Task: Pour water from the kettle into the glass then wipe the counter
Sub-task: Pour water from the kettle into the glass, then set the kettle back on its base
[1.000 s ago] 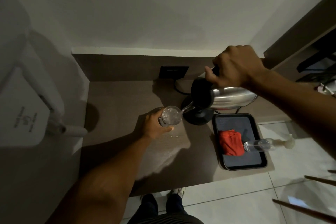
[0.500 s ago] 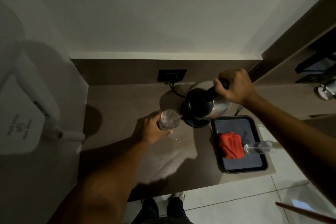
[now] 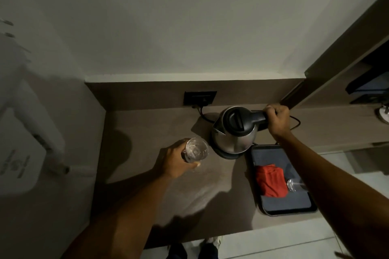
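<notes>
Steel kettle [image 3: 233, 134], rounded body, brushed metal with black plastic lid and handle, sits upright on its round black base near the back edge of the counter [image 3: 147, 132], toward the right side. Right hand [image 3: 276, 120] wrapped tight around the black handle, fingers fully curled. Cord runs from the base to a black wall socket [image 3: 200, 98] on the backsplash. Left hand [image 3: 174, 161] closed around a clear glass [image 3: 196, 149], rounded bowl, held just left of the kettle and tilted slightly; water inside, level hard to read. Cannot tell if the glass touches the counter. Counter is matte brown, smooth. Black rectangular tray [image 3: 271, 210] with a raised rim and grey liner sits at the right end of the counter, just in front of the kettle base. In it: crumpled red cloth [image 3: 270, 181], soft fabric, and a second clear glass [image 3: 293, 185] beside the cloth, partly hidden by the right forearm. Pale tiled floor beyond the front edge.
</notes>
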